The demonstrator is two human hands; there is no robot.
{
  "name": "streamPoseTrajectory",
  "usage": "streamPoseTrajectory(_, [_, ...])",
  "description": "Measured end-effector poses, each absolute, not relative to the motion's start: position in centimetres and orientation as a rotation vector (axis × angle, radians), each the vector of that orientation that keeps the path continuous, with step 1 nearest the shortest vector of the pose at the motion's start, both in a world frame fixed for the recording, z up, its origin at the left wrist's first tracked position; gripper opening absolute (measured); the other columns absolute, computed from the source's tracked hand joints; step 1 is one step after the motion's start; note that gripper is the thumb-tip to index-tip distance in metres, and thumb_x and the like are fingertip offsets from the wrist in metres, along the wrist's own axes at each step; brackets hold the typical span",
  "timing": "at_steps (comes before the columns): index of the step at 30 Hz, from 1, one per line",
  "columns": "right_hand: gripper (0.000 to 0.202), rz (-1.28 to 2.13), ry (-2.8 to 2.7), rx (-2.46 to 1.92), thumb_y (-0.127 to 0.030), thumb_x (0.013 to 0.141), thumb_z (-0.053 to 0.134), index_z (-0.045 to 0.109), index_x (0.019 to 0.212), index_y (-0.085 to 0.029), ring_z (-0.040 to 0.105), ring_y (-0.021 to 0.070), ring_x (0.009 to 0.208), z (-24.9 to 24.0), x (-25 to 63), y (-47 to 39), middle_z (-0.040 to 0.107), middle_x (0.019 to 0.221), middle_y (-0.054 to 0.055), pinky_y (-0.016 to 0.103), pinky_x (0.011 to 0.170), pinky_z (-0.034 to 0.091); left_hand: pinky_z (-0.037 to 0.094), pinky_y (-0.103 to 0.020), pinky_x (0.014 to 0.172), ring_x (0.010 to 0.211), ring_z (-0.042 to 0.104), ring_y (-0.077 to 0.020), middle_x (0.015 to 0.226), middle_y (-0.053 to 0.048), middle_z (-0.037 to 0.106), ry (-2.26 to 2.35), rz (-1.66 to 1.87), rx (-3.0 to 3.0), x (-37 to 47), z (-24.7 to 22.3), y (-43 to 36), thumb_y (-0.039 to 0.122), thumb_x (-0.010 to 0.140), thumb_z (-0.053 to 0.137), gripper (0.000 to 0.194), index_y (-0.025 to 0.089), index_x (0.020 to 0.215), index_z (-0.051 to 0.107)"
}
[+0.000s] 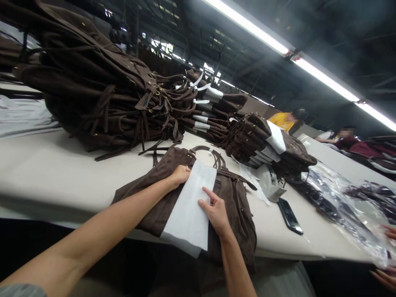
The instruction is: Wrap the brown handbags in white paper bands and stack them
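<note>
A dark brown handbag (238, 206) lies on the table edge in front of me, its handles pointing away. Over its middle lies a long white sheet (192, 202), paper or thin cloth, whose lower end hangs past the bag's near side. My left hand (181, 175) is closed at the sheet's upper left edge, with curled fingertips partly hidden there. On the sheet's right side rests my right hand (216, 210), thumb and index finger stretched out and apart. A brown strap (238, 178) with a rounded end crosses the bag's upper right.
Tall piles of brown bags (102, 86) stand behind on the left, and another stack with white wraps (275, 138) is at the right. A tape dispenser (269, 183), a phone (290, 215) and clear plastic bags (337, 210) lie rightward. Another person's hand (385, 276) shows at far right.
</note>
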State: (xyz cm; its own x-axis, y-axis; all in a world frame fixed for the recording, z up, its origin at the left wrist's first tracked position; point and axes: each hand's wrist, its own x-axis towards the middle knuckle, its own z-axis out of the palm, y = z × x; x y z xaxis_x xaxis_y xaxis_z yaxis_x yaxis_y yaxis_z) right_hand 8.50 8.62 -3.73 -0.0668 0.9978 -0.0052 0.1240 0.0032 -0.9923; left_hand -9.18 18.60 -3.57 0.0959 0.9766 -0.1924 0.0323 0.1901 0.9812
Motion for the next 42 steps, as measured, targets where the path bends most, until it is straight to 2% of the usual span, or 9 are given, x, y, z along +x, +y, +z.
streamPoseTrajectory(4, [0.073, 1.117, -1.103, -1.177, -0.044, 0.069, 0.075, 0.057, 0.131, -0.012, 0.065, 0.02, 0.085, -3.8, 8.7, 8.7, 0.071, 0.104, 0.009, 0.031, 0.076, 0.055, 0.037, -0.021, 0.047, 0.049, 0.049, -0.0096, 0.057, 0.001, 0.059, 1.119, 1.057, 1.151, -9.5, -2.6, 17.7, 0.047, 0.059, 0.081, 0.041, 0.012, 0.066, 0.062])
streamPoseTrajectory(8, [0.076, 0.992, -0.878, -1.123, -0.049, 0.07, 0.072, 0.053, 0.134, -0.011, 0.065, 0.0197, 0.084, -4.0, 9.1, 9.6, 0.069, 0.106, 0.011, 0.029, 0.071, 0.054, 0.031, -0.019, 0.049, 0.052, 0.043, -0.0072, 0.059, 0.002, 0.056, 0.921, 1.071, 1.215, -10.5, -0.2, 16.3, 0.049, 0.06, 0.079, 0.04, 0.013, 0.071, 0.063])
streamPoseTrajectory(11, [0.076, 0.885, -0.827, -1.143, -0.046, 0.069, 0.072, 0.054, 0.132, -0.008, 0.06, 0.0142, 0.069, -4.4, 9.4, 10.9, 0.067, 0.086, 0.005, 0.024, 0.062, 0.05, 0.034, -0.021, 0.054, 0.056, 0.045, -0.0085, 0.06, 0.002, 0.054, 0.77, 1.078, 1.265, -11.8, 1.7, 15.2, 0.051, 0.06, 0.078, 0.041, 0.016, 0.067, 0.06])
streamPoseTrajectory(15, [0.074, 0.812, -0.875, -1.239, -0.036, 0.069, 0.069, 0.051, 0.134, -0.007, 0.043, 0.0083, 0.05, -4.8, 9.2, 12.3, 0.049, 0.058, -0.007, 0.019, 0.049, 0.04, 0.036, -0.025, 0.05, 0.049, 0.043, -0.0104, 0.051, 0.002, 0.049, 0.593, 1.16, 1.198, -12.3, 3.7, 13.8, 0.056, 0.047, 0.084, 0.051, 0.019, 0.052, 0.049])
streamPoseTrajectory(22, [0.028, 0.81, -1.318, -1.19, -0.027, 0.073, 0.066, 0.07, 0.099, -0.018, 0.062, 0.0196, 0.077, -4.2, 7.5, 11.4, 0.07, 0.08, 0.003, 0.028, 0.071, 0.052, 0.041, -0.025, 0.055, 0.056, 0.05, -0.0115, 0.065, -0.001, 0.059, 0.854, 1.098, 1.171, -8.6, 5.2, 15.6, 0.052, 0.049, 0.083, 0.048, 0.016, 0.074, 0.063])
streamPoseTrajectory(24, [0.04, 0.89, -1.303, -1.148, -0.023, 0.072, 0.065, 0.065, 0.112, -0.018, 0.064, 0.0196, 0.08, -4.0, 7.3, 10.4, 0.071, 0.088, 0.003, 0.029, 0.074, 0.053, 0.041, -0.024, 0.056, 0.058, 0.051, -0.0114, 0.067, -0.002, 0.06, 0.967, 1.146, 1.15, -8.7, 4.0, 16.9, 0.052, 0.046, 0.082, 0.052, 0.014, 0.076, 0.063])
streamPoseTrajectory(28, [0.076, 1.033, -1.263, -1.146, -0.017, 0.073, 0.059, 0.036, 0.145, -0.018, 0.066, 0.017, 0.071, -4.1, 7.3, 8.9, 0.072, 0.088, 0.001, 0.029, 0.071, 0.054, 0.036, -0.022, 0.051, 0.053, 0.046, -0.0103, 0.06, 0.0, 0.057, 1.139, 1.181, 1.183, -9.6, 0.5, 18.4, 0.053, 0.047, 0.076, 0.05, 0.011, 0.072, 0.064])
streamPoseTrajectory(36, [0.068, 1.122, -1.359, -1.051, -0.017, 0.068, 0.067, 0.045, 0.133, -0.022, 0.068, 0.0187, 0.08, -2.9, 7.5, 7.9, 0.072, 0.095, 0.002, 0.027, 0.073, 0.055, 0.027, -0.022, 0.051, 0.052, 0.043, -0.0108, 0.052, 0.002, 0.052, 1.35, 1.165, 1.503, -8.1, -0.7, 20.0, 0.043, 0.059, 0.064, 0.028, 0.015, 0.057, 0.062])
streamPoseTrajectory(42, [0.084, 1.341, -1.21, -1.014, -0.021, 0.068, 0.072, 0.031, 0.142, -0.02, 0.069, 0.019, 0.079, -2.6, 8.2, 6.9, 0.071, 0.094, 0.004, 0.033, 0.078, 0.056, 0.033, -0.023, 0.059, 0.063, 0.054, -0.0151, 0.06, 0.0, 0.06, 1.525, 1.106, 1.74, -7.9, -0.8, 19.9, 0.032, 0.073, 0.059, 0.019, 0.017, 0.063, 0.065])
